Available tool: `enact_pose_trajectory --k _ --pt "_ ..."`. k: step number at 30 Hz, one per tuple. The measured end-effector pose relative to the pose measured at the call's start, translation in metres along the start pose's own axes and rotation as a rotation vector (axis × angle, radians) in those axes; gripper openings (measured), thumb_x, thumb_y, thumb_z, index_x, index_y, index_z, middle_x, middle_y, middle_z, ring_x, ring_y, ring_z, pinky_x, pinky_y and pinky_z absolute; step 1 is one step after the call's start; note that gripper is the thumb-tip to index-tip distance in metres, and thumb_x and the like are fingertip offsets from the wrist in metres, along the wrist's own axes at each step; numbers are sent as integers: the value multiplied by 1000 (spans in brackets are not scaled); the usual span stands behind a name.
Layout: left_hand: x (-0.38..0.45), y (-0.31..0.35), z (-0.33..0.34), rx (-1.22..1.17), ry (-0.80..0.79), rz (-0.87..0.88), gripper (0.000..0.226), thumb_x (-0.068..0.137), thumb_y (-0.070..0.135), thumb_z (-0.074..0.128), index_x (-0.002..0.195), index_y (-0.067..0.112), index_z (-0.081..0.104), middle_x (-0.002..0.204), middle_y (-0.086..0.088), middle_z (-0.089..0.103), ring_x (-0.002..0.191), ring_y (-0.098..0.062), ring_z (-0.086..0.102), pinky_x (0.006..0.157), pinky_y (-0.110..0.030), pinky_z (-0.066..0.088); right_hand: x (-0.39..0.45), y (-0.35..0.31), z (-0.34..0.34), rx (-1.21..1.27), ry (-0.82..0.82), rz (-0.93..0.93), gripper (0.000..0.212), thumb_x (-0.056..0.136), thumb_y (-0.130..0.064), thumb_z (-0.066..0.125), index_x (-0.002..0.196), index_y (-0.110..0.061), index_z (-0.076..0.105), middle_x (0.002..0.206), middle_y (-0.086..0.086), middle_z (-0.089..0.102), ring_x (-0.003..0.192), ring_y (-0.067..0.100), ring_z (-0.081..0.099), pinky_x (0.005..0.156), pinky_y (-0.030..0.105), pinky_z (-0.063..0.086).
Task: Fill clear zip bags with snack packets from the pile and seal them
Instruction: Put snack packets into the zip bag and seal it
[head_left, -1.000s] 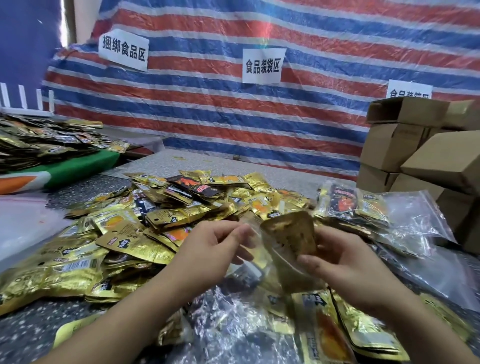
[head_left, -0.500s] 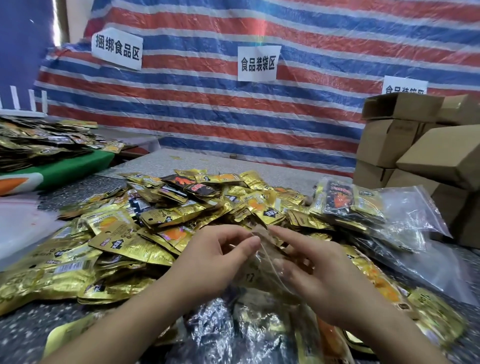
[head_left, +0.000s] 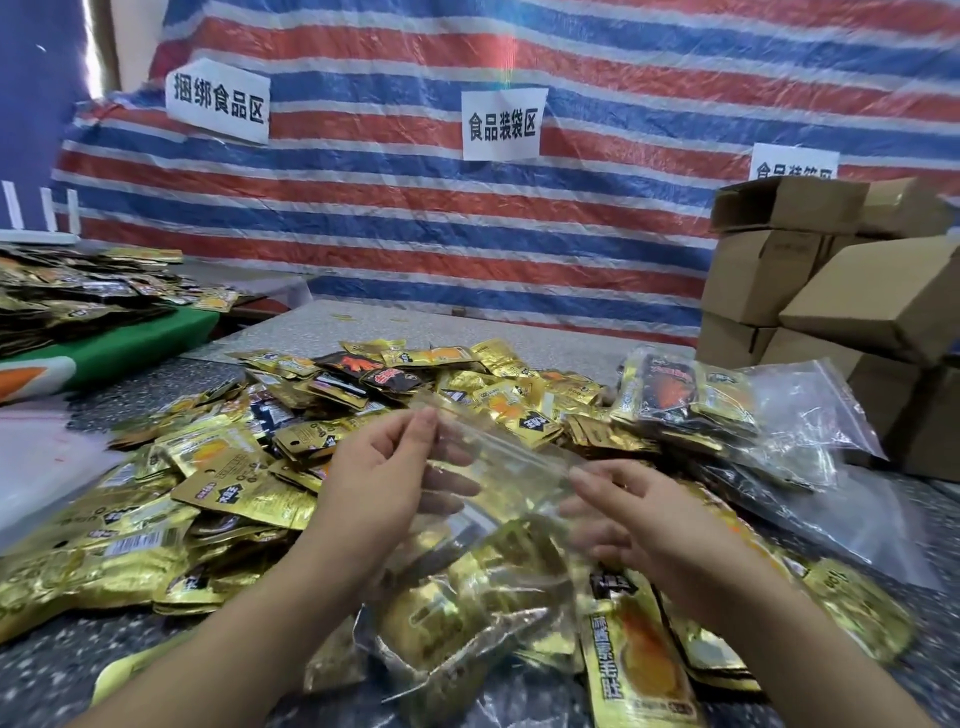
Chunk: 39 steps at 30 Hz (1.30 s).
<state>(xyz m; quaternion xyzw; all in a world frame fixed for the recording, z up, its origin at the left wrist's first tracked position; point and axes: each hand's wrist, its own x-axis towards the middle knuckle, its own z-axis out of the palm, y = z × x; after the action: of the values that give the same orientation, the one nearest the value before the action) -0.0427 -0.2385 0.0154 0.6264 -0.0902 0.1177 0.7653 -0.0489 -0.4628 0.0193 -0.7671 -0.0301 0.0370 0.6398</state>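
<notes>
Several gold snack packets sit in the clear zip bag; your left hand and right hand pinch its top edge between fingertips.

To your left and ahead, the pile of snack packets covers the table right up to your left hand, so a reach that way goes over foil. On your right, filled clear bags lie just beside your right hand, and stacked cardboard boxes wall off the far right behind them. Loose packets crowd the near edge under your wrists. Bare tabletop shows only beyond the pile, toward the striped tarp. The zip bag between your hands fills the gap there.
</notes>
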Motion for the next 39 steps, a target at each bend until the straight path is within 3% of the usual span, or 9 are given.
enact_pose_trajectory --k 3,8,18,23,27,30,32,35,39 --pt "2 0 -2 -28 5 29 36 101 28 45 81 19 73 76 -9 74 61 -25 72 55 -37 59 -1 4 0 219 -133 67 72 64 -37 89 118 1 61 107 22 72 83 27 72 66 27 58" --pt "3 -1 1 -74 14 56 42 102 32 44 71 27 71 71 -5 71 58 -25 71 48 -27 54 -6 8 12 124 -174 5 35 73 -20 80 100 0 70 101 19 75 92 27 73 74 28 59" --pt "2 0 0 -25 -19 28 32 102 31 45 95 8 66 78 -11 74 60 -24 71 54 -30 57 -11 -10 8 284 21 -140 6 81 -9 65 82 -4 65 65 10 65 53 18 64 53 27 55" --pt "0 2 -1 36 -72 24 37 95 37 48 93 5 67 75 -8 74 59 -22 70 53 -28 56 -6 0 6 117 22 -101 12 94 -6 59 83 -4 62 64 7 66 49 14 63 67 37 52" --pt "-1 3 -1 83 -111 0 41 85 44 53 88 7 69 76 -6 74 60 -22 70 55 -28 56 -4 4 3 102 14 -130 9 81 -19 71 79 -10 70 69 9 69 62 23 69 55 28 55" --pt "-1 3 -1 126 -102 18 31 91 32 55 81 9 72 80 -5 75 60 -19 70 54 -27 56 0 4 2 137 57 -144 35 77 -41 69 83 -6 71 74 11 70 67 22 70 59 28 56" --pt "0 2 -2 169 -113 30 28 94 24 56 76 12 73 79 -5 75 61 -18 70 55 -26 56 6 5 -2 235 156 -100 54 90 -53 50 91 -1 67 77 14 72 69 23 71 62 32 55" --pt "-1 3 -3 243 -148 44 23 93 23 60 78 15 75 78 -1 76 64 -15 69 57 -23 57 11 5 -12 310 293 -78 49 106 -37 36 102 3 64 85 19 74 73 26 71 74 39 56" --pt "-3 5 -2 250 -201 43 14 91 17 64 83 11 74 76 -2 76 62 -13 68 56 -20 53 17 4 -24 58 395 -144 21 101 -15 53 98 -2 70 95 17 75 85 26 71 71 29 56"
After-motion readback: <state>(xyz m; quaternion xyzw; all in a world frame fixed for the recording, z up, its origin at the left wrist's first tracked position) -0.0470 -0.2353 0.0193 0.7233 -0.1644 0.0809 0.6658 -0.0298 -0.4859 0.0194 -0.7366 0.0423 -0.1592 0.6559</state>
